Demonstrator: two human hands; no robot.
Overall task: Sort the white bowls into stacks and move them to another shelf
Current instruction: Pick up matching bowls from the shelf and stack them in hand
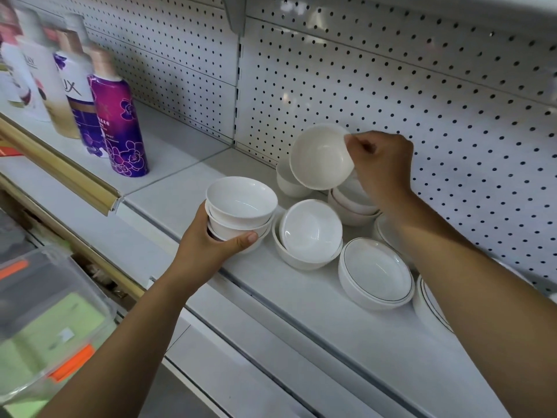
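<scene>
My left hand (208, 247) grips a small stack of white bowls (241, 206) near the front edge of the white shelf (301, 297). My right hand (379, 164) pinches the rim of a single white bowl (321, 156), tilted on its side in the air above the shelf. Below it sit two nested white bowls (310, 233), tilted. Another stack of white bowls (352, 203) stands behind them, partly hidden by my right hand. A further bowl (291, 182) sits behind the lifted one.
Shallow dishes with dark rim lines (375, 271) sit to the right, another dish (431, 303) under my right forearm. Purple and white bottles (120, 122) stand at the left of the shelf. A pegboard wall (422, 86) backs it. Clear plastic boxes (45, 312) lie lower left.
</scene>
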